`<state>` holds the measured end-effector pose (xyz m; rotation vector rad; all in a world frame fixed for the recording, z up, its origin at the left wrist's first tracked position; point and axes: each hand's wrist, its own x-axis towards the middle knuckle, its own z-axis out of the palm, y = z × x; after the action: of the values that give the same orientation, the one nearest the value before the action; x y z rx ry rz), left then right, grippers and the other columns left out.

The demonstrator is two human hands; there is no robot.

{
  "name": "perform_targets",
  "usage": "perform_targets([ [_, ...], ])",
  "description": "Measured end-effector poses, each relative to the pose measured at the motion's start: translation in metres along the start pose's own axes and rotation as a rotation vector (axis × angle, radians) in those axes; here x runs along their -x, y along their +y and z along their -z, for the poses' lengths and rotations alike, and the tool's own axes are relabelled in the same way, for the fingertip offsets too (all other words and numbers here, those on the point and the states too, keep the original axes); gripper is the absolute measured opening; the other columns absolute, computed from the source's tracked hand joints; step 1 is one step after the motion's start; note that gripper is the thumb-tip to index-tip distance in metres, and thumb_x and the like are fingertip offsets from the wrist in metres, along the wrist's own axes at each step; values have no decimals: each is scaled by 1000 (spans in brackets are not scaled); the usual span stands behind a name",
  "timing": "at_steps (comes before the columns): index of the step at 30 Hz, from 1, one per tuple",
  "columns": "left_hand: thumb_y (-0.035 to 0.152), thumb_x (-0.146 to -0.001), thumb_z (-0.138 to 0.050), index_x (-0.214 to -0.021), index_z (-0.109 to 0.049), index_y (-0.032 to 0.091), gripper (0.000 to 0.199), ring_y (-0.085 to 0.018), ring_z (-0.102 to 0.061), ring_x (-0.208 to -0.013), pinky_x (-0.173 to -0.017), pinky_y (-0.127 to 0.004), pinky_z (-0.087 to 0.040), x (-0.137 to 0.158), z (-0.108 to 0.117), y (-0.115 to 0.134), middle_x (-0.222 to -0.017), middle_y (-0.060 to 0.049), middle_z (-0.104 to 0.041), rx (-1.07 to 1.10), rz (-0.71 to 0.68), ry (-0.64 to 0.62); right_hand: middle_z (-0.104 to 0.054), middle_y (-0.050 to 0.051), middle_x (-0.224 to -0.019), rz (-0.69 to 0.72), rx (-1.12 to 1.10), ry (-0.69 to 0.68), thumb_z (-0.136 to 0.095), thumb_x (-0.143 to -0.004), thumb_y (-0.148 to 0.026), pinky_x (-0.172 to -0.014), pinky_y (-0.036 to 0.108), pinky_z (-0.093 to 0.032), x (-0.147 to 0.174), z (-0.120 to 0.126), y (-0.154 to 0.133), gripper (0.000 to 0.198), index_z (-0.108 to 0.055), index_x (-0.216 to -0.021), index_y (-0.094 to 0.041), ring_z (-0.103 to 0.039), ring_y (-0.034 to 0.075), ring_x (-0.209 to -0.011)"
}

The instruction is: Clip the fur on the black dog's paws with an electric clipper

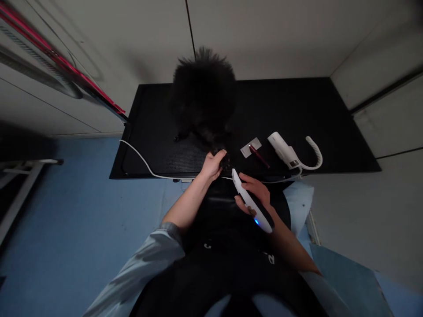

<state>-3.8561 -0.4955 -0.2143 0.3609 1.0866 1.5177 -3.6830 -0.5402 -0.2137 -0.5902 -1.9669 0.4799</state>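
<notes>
1. While the black fluffy dog sits on the black table facing away, the left hand is closed around what seems to be one of its hind paws at the table's near edge; the dark fur makes the paw hard to pick out.
2. The right hand is wrapped around a white clipper, its fingers curled over the body, with the tip pointing up toward the left hand and just beside it.
3. A small blue light glows at the clipper's lower end.
4. A white cable runs along the table's front edge.
5. To the right of the hands, a second white tool with a curved hose lies on the table.
6. Between that tool and the dog lie a small grey card and a dark red pen-like tool, touching each other.
</notes>
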Motion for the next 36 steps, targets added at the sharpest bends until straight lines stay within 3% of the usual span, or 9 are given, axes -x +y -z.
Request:
perform_targets([
  [6,30,-57,-75,-66,-54,14,28,-9,-53,-48,-46,-20,-41,4,-1,6,-55,3,-55,-11,36,-19,-62,14,-124,11,32,-38,-72,-67,-17,-74,38,-58,1,-2,2,52,-55,-115,-25,-68,26,-100],
  [12,30,-60,-74,-65,-53,14,26,-9,-52,-48,-44,-20,-39,3,6,7,-53,3,-54,-37,30,-59,-63,11,-122,-131,-203,-82,-70,-67,-18,-89,42,-55,-9,0,8,49,-56,-113,-25,-63,26,-109],
  [18,29,-60,-74,-63,-54,14,25,-8,-53,-51,-50,-21,-41,-2,14,1,-56,3,-54,-49,5,-90,-62,13,-123,-84,-197,-157,-71,-68,-17,-91,40,-54,-20,2,5,51,-57,-116,-23,-63,25,-110],
  [23,30,-62,-74,-62,-53,14,26,-8,-51,-53,-53,-22,-40,-3,21,-2,-55,3,-51,-94,-22,-115,-62,11,-123,-264,-376,-320,-70,-71,-24,-97,42,-49,-37,5,11,40,-60,-110,-23,-61,24,-113],
  [26,31,-62,-73,-65,-55,14,25,-9,-53,-54,-53,-22,-41,-3,23,-2,-58,2,-54,-90,-18,-112,-69,9,-111,-464,-683,-431,-73,-71,-35,-84,41,-55,-36,3,21,37,-59,-103,-22,-66,24,-100],
  [28,32,-62,-73,-65,-55,15,25,-9,-53,-54,-53,-23,-41,-4,23,-3,-58,2,-54,-75,-25,-102,-71,7,-101,-636,-816,-258,-72,-72,-41,-68,35,-57,-27,-2,25,38,-55,-100,-23,-68,18,-76],
  [30,32,-61,-73,-65,-54,15,25,-8,-51,-52,-53,-22,-41,-5,23,-5,-57,3,-53,-57,-49,-91,-71,6,-105,-786,-853,-14,-72,-71,-44,-58,30,-54,-13,-8,24,41,-51,-101,-25,-62,13,-61],
  [36,34,-58,-72,-66,-54,16,27,-8,-51,-52,-52,-23,-41,-10,17,-11,-59,4,-51,-21,-99,-58,-70,1,-103,-934,-924,411,-71,-73,-39,-48,23,-49,15,-31,12,38,-41,-94,-27,-56,9,-54],
])
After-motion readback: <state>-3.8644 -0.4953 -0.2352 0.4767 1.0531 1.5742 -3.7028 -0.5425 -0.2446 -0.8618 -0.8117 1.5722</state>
